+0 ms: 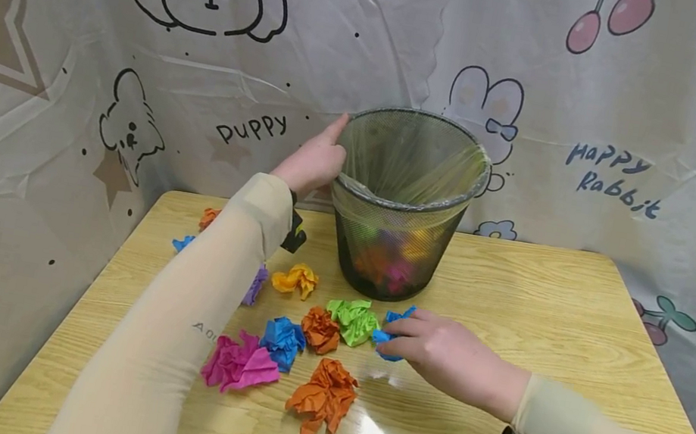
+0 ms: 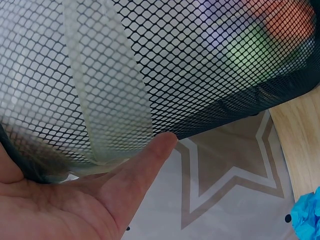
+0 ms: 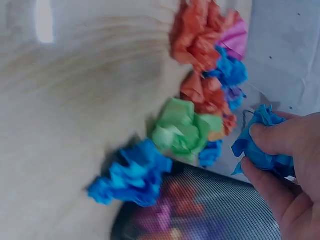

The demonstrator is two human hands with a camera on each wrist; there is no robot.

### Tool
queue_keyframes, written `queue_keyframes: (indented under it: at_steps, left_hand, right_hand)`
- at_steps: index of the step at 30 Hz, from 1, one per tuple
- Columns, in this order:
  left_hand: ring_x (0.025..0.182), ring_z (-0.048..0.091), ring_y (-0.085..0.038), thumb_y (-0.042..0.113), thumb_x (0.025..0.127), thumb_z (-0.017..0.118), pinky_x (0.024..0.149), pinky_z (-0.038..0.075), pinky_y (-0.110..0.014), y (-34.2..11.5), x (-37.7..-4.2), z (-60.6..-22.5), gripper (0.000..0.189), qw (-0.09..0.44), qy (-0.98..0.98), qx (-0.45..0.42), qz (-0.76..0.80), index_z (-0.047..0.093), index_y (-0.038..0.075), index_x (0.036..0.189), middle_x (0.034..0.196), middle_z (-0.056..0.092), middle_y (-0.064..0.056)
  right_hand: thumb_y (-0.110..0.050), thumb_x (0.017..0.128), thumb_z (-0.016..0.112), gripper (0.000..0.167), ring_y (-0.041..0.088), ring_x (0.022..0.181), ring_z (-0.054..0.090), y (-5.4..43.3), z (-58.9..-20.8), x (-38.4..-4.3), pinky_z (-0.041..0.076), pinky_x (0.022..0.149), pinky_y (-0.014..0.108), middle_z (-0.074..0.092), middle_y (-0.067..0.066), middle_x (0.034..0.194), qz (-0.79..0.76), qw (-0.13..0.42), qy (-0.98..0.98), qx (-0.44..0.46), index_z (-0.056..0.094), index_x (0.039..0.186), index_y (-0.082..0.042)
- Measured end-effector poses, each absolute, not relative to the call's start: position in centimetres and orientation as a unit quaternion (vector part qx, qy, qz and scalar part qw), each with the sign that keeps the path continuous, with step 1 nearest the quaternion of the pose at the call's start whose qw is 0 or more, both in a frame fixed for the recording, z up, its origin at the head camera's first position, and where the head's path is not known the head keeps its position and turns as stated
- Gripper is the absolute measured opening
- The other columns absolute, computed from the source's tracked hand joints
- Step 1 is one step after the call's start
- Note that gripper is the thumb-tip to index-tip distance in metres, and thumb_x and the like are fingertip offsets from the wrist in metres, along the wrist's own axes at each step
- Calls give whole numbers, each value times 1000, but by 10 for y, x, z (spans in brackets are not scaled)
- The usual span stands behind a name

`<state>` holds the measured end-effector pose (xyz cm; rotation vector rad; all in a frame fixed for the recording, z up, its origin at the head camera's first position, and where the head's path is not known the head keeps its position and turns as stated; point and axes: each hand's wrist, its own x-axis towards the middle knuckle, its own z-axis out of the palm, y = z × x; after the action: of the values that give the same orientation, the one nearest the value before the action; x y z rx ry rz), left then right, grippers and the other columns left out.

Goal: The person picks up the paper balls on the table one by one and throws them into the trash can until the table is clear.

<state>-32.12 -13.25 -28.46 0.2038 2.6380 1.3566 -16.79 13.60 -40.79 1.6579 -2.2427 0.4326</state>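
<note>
A black mesh trash bin (image 1: 399,206) with a clear plastic liner stands at the back of the table, crumpled paper visible through its lower wall. My left hand (image 1: 316,159) holds the bin's left rim; in the left wrist view its thumb (image 2: 150,160) lies along the outer mesh, the other fingers mostly out of sight. In front of the bin, my right hand (image 1: 442,356) pinches a crumpled blue paper ball (image 3: 265,142) between thumb and fingers. Another blue paper ball (image 3: 132,175) lies on the table by the bin's base, beside a green paper ball (image 1: 354,321).
Orange paper balls (image 1: 325,397), a pink one (image 1: 241,363), a blue one (image 1: 282,342) and a yellow one (image 1: 296,280) lie on the wooden table (image 1: 547,304). More sit near my left forearm, partly hidden. A printed cloth (image 1: 378,38) hangs behind.
</note>
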Motion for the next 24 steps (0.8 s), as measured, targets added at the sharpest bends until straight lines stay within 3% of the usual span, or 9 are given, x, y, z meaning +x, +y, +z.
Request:
queue_keyframes:
  at_steps: [3,5,7,9,12,14,17,22,24]
  left_hand:
    - [61,44,-17,15,109,21,59,40,-36,-132,-321,-285,64,83,885,68,453,-4,28,166,172,2,1]
    - [91,58,-21,15,109,21,69,42,-39,-132,-320,-284,64,82,885,70,453,-4,27,166,172,1,1]
    - [120,52,-25,15,109,21,77,42,-44,-132,-319,-284,64,80,883,72,456,-3,26,166,172,1,1]
    - [127,47,-28,15,109,21,80,42,-47,-132,-319,-284,64,83,882,73,458,-4,26,166,172,0,1]
    - [94,57,-29,15,109,21,72,43,-46,-132,-320,-285,64,82,882,71,458,-3,27,166,172,1,1]
    - [70,49,-26,15,109,21,66,42,-43,-132,-321,-285,64,84,883,70,457,-4,27,166,172,2,1]
    - [63,45,-19,15,109,21,63,41,-40,-132,-321,-286,64,82,883,68,457,-3,28,166,172,2,1]
    - [62,43,-17,15,109,21,61,39,-37,-132,-322,-286,64,81,883,70,457,-4,28,166,172,1,2]
    - [55,35,-19,15,109,21,60,39,-36,-132,-322,-286,64,83,884,72,455,-4,28,166,172,0,3]
  right_hand:
    - [3,77,87,37,22,105,68,139,-396,-171,57,85,30,74,3,117,166,169,-782,577,80,109,-14]
    - [4,76,87,39,23,105,68,141,-387,-174,58,84,31,74,5,117,174,173,-781,574,80,110,-14]
    - [6,75,87,42,23,103,68,142,-379,-176,58,82,33,73,6,117,182,181,-780,571,79,111,-13]
    - [8,74,87,43,24,100,68,142,-370,-179,59,80,33,73,7,116,187,189,-779,568,79,111,-12]
    - [11,73,87,44,25,98,68,143,-358,-182,59,78,33,74,9,115,191,198,-778,565,79,111,-10]
    - [11,73,87,44,25,99,68,143,-351,-183,59,78,33,74,9,116,195,201,-778,562,79,112,-9]
    - [11,73,87,45,26,100,68,143,-340,-186,59,78,33,74,10,117,202,205,-777,560,79,113,-7]
    - [12,73,86,46,26,96,68,141,-324,-191,59,75,34,74,10,116,204,228,-769,561,79,115,-6]
    - [13,73,85,46,26,95,68,140,-318,-193,59,75,35,74,10,115,203,237,-766,562,79,115,-6]
